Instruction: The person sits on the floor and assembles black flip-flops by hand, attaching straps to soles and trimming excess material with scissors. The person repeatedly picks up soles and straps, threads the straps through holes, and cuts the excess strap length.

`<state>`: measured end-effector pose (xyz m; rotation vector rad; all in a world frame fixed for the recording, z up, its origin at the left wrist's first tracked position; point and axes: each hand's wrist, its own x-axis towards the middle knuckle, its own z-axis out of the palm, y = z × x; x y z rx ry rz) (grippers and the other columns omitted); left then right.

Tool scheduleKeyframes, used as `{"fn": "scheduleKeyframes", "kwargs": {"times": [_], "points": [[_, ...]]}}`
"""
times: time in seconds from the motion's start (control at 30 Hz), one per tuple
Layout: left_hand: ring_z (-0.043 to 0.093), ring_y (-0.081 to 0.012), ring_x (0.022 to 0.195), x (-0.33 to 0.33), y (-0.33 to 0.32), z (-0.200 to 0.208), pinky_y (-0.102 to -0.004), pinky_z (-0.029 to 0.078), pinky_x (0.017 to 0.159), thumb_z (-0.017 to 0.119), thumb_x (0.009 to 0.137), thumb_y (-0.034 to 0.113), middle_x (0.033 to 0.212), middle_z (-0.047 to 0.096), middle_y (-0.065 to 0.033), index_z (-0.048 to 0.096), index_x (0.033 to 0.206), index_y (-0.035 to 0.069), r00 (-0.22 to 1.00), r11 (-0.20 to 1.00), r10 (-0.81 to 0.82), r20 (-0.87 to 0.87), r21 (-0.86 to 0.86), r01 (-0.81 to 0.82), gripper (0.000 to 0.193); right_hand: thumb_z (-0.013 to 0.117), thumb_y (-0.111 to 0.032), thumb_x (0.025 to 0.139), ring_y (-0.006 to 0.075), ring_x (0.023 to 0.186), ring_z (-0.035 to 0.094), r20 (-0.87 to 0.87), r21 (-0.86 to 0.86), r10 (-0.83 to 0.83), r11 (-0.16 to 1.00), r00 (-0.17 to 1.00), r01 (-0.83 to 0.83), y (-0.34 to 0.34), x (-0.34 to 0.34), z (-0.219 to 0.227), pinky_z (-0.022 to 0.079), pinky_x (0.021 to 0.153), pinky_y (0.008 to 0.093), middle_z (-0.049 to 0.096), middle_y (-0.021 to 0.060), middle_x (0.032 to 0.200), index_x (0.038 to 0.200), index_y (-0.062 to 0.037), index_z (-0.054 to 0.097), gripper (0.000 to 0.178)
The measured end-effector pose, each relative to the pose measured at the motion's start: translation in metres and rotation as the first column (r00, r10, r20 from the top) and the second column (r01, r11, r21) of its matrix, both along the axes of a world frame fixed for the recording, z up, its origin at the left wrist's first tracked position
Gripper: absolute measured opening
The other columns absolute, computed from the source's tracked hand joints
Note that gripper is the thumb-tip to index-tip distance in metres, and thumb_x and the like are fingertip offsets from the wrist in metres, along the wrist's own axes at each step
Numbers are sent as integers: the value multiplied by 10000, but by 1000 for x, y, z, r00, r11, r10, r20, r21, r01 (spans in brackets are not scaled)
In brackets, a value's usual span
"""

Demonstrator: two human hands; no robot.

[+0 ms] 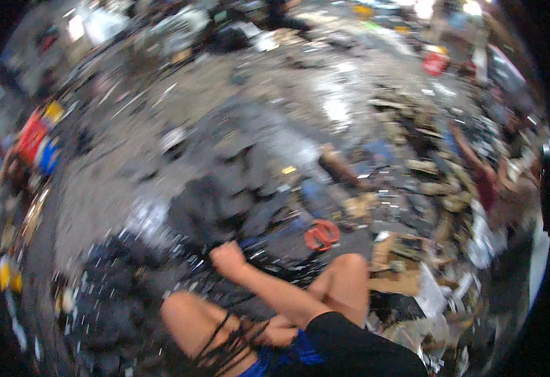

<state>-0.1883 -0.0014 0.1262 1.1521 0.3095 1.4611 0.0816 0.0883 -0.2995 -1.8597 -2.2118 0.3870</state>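
Observation:
My right hand (228, 259) reaches out past my knees, closed in a fist over dark, shiny scraps on the ground. Whatever it may grip is hidden by blur. Low in my lap, partly behind the right forearm, is my left hand (280, 331), its fingers curled by a tangle of thin black strips (228, 345) lying across my left thigh. A pile of dark grey and black pieces (215, 201) lies just beyond the right fist. An orange-red ring-shaped object (322, 235) rests on the ground near my right knee.
Mixed scraps and flattened cardboard (403, 279) spread along the right. Another person's arm (473, 154) shows at the far right. Black shiny material (108, 301) is heaped at my left. A red, yellow and blue object (34, 139) stands at the far left.

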Motion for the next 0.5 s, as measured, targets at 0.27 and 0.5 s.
{"fn": "scheduleKeyframes", "kwargs": {"times": [0.27,0.5], "points": [[599,-213,949,89,29,-146,-442,490,810,712,900,290,1241,593,-128,439,1400,-16,924,805,-372,-87,-527,274,647,685,-297,905,227,731,668,-747,-164,-268,961,609,222,-29,126,162,530,665,361,672,93,778,985,-31,685,277],[649,-284,1069,237,0,-109,-329,524,863,633,799,-37,1207,653,-165,652,1148,21,521,788,498,-693,612,60,355,594,-264,998,44,724,587,-975,-205,-206,979,-88,-18,-96,134,253,497,654,239,684,-14,854,1092,0,697,298]]}}
